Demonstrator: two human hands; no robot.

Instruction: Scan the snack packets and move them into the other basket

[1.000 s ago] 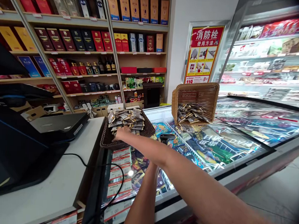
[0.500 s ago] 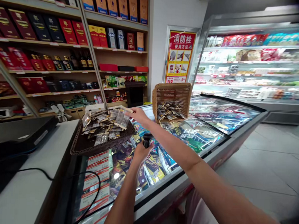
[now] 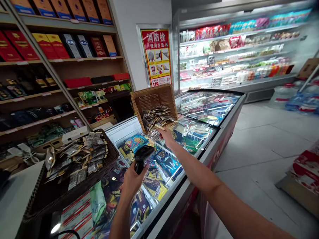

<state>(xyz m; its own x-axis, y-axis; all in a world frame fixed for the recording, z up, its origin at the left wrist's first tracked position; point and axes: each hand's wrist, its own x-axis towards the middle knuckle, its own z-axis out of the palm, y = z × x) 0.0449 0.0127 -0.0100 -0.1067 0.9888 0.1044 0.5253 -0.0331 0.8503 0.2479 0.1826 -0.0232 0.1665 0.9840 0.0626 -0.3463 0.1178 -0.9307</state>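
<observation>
My left hand [image 3: 132, 180] is wrapped round the handle of a black barcode scanner [image 3: 143, 154], held above the glass-topped freezer [image 3: 157, 218]. My right hand [image 3: 167, 136] pinches a small clear snack packet [image 3: 154, 134] at the front of the light-brown wicker basket [image 3: 173, 99]. That basket lies tipped toward me on the freezer, and a heap of similar small packets [image 3: 157, 116] fills its lower part. To the left, a dark wicker tray [image 3: 39, 199] bears another pile of packets [image 3: 81, 155].
Frozen goods in colourful bags [image 3: 159, 179] show through the freezer glass. Shelves of boxed goods [image 3: 75, 45] stand at the left. A refrigerated display [image 3: 231, 48] lines the back, and red-and-white cartons [image 3: 310, 172] sit on the floor at right.
My right hand has gone from over the dark tray to the tipped basket, still with a packet. The scanner is raised higher in my left hand. The view has turned right.
</observation>
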